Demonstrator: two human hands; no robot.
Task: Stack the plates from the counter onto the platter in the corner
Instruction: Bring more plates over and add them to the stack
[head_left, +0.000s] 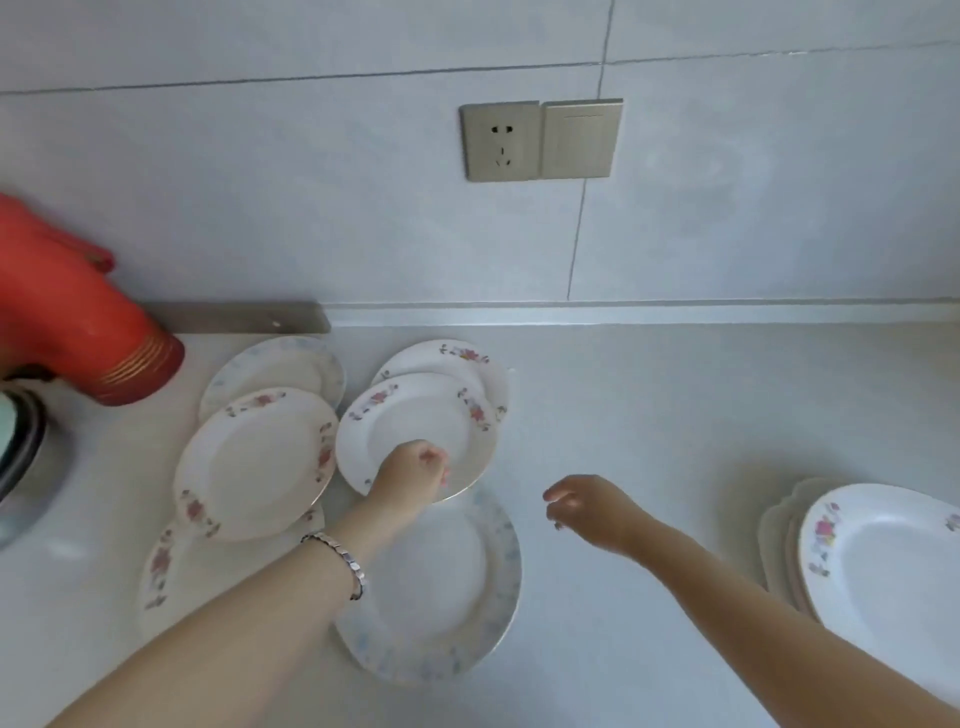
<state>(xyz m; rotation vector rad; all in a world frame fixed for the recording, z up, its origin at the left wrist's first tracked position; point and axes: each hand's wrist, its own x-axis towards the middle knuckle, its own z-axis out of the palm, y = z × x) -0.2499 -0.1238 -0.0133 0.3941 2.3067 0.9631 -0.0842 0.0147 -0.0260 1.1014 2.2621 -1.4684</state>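
Six loose plates (260, 462) crowd around your left hand (413, 470) in the head view, the only view there is. That hand's fingers are curled over the near rim of a pink-flowered plate (415, 405), which overlaps another one just beyond it. Your right hand (582, 506) hovers over bare counter (675, 415) with its fingers loosely bent, holding nothing.

The relation that matters is sideways. The platter (774, 525), already bearing a flowered top plate (883, 561), sits well off to the right of both hands, beyond the right one. So your right hand is the nearer one to it, and the gripped plate has to cross past it. The plate is round, so no long axis needs aligning. Judging from this, either carry it across or hand it over mid-counter.
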